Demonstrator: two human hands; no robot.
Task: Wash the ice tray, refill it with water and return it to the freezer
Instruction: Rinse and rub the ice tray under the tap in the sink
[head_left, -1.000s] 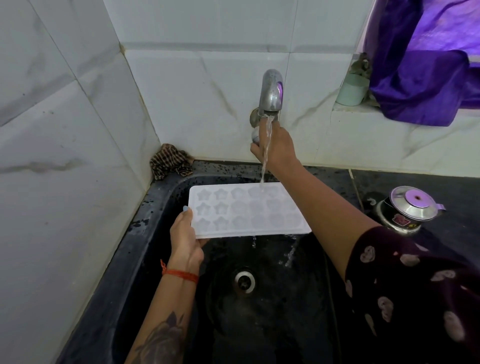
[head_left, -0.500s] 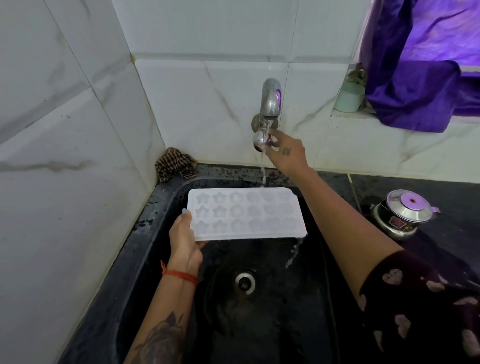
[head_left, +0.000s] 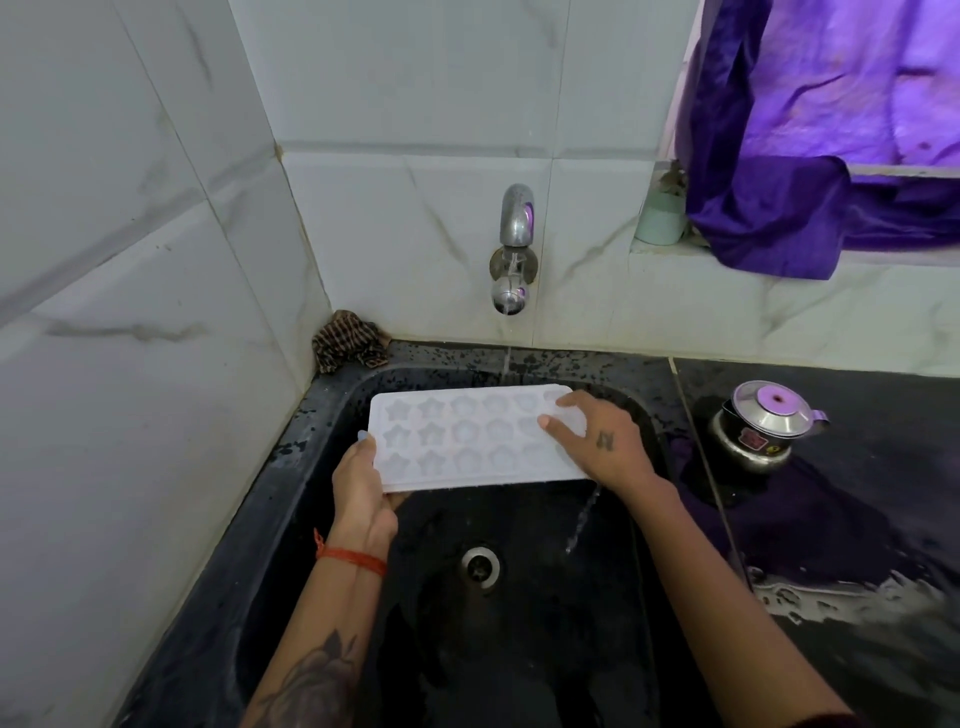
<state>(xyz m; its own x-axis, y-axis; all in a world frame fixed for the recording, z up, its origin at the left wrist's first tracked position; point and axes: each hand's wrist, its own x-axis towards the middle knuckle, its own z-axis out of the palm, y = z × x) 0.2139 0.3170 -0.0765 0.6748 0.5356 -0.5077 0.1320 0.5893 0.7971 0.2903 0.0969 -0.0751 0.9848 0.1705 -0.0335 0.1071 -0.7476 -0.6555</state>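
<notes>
The white ice tray (head_left: 470, 439) was held level over the black sink (head_left: 519, 649), its star and round moulds facing up. The left hand (head_left: 363, 493) gripped the tray's left end, thumb lying along the top edge and the other fingers curled beneath it. The right hand (head_left: 597, 441) lay on the tray's right end with its fingers spread and fairly straight across the moulds there; whether the thumb hooked under the edge could not be told. A thin stream of water (head_left: 582, 519) ran off the tray's near right corner into the sink, towards the drain (head_left: 480, 566).

Above the tray, the metal tap (head_left: 514, 244) stuck out from the white tiled wall (head_left: 389, 234), with a thin trickle falling from it behind the tray's far edge. A checked cloth (head_left: 348, 340) sat crumpled in the corner at the sink's far left rim. To the right, on the dark wet tabletop (head_left: 857, 519), stood a small steel pot (head_left: 761, 426) with its lid on. On the ledge above it were a pale green cup (head_left: 660, 221) and a purple cloth (head_left: 810, 182) hanging over the edge. A red thread (head_left: 353, 558) circled the left wrist, and a tattoo marked the forearm below it.
</notes>
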